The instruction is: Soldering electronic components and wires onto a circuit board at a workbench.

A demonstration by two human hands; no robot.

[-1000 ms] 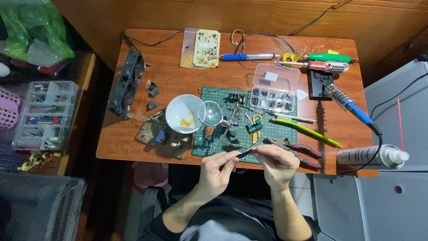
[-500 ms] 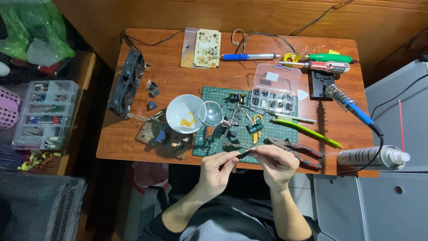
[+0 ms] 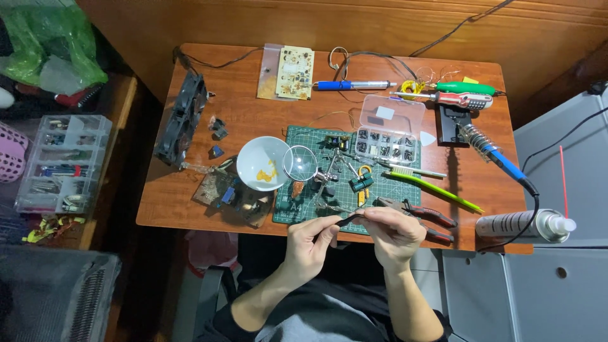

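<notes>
both hands pinch a thin dark rod at the near table edge.
left hand [image 3: 310, 244] grips its left end, right hand [image 3: 394, 233] its right end; the rod [image 3: 350, 219] lies left-right between them, fingers closed, just near of the green mat [image 3: 304, 136].

There was only one view, from a camera on the person's head. It looked almost straight down, from high enough that the whole desk [image 3: 190, 209] fitted in the frame. The far edge of the desk, against the wooden wall [image 3: 380, 19], was at the top, and the person's body was at the bottom. The floor and a plastic organizer box [image 3: 60, 161] showed at the left, a grey cabinet [image 3: 557, 285] at the right.
</notes>
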